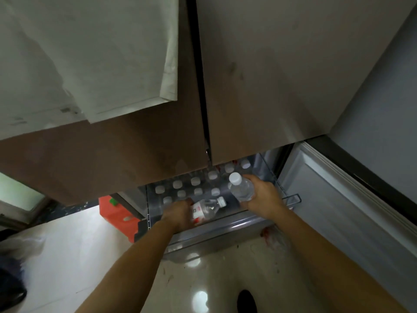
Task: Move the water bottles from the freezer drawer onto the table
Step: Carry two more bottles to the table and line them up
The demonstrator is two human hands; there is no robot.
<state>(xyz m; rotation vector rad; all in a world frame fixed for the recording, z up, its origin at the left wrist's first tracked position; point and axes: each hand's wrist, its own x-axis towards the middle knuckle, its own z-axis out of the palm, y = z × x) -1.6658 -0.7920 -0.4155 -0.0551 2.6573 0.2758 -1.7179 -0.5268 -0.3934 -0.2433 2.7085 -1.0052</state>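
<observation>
Water bottles (195, 181) stand capped in the freezer drawer (225, 231), lower centre. Left hand (178, 214) clasps a tilted labelled bottle (206, 210); right hand (262, 194) clasps an upright clear bottle (241, 187).

Bottle (241, 188) per hand (262, 195), over drawer (216, 231)

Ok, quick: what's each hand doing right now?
Left hand: closed on a tilted bottle with a red label.
Right hand: closed on an upright clear bottle, over the freezer drawer.
</observation>
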